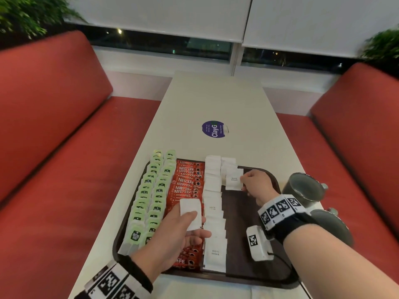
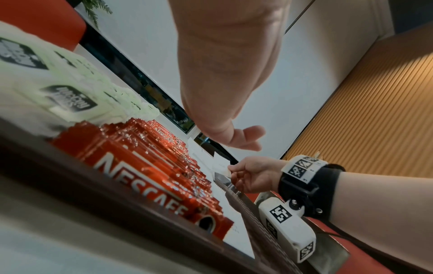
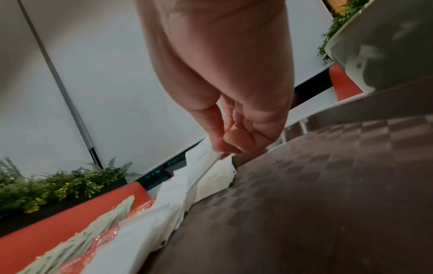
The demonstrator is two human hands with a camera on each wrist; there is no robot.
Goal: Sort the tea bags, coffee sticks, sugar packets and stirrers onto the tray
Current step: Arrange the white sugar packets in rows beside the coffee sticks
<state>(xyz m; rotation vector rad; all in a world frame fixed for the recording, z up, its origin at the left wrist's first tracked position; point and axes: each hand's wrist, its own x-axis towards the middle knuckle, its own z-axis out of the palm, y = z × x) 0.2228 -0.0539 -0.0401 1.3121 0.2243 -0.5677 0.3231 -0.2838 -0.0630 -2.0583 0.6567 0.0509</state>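
A: Logging hands: right hand (image 1: 255,184) pinches a sugar packet (image 1: 233,180) by its right edge, at the near end of the short second sugar row (image 1: 228,167) toward the tray's (image 1: 267,275) far edge.

B: Left hand (image 1: 172,236)?

A: Grips a spare packet (image 1: 190,214), long axis pointing away, over the coffee sticks (image 1: 187,182). Right hand is nearer the gap; tea bags (image 1: 151,190) fill the left edge.

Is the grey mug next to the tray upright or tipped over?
Tipped: the grey mug lies sideways right of the tray, its open mouth facing the tray.
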